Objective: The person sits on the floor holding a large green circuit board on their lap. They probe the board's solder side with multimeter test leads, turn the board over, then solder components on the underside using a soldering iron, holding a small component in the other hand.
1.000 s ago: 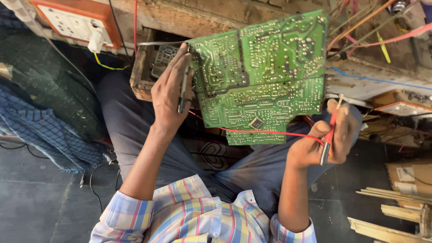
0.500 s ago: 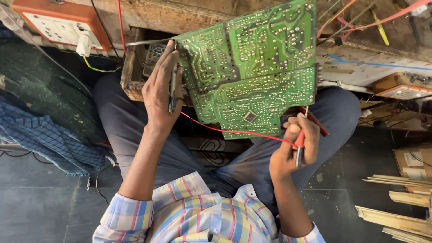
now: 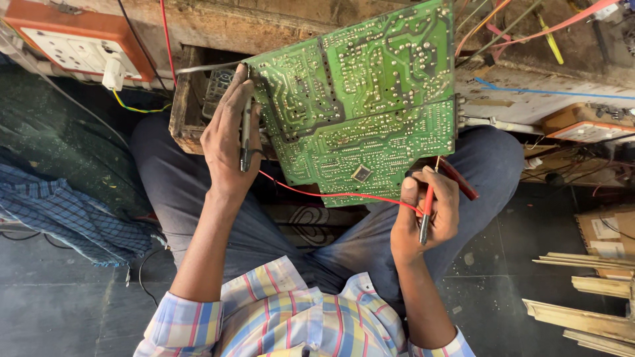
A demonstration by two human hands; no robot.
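You're probing: left hand clamps the green circuit board edge plus a black probe, board tilted over your lap. Right hand grips the red probe just below the board's lower edge; next likely needs its tip placed precisely on a solder joint.

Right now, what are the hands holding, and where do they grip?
Left hand holds a black probe along its shaft beside the green circuit board. Right hand pinches a red probe mid-shaft.

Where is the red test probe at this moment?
In the head view, the red test probe is at the lower right, held in the right hand, its tip up beside the lower right corner of the green circuit board.
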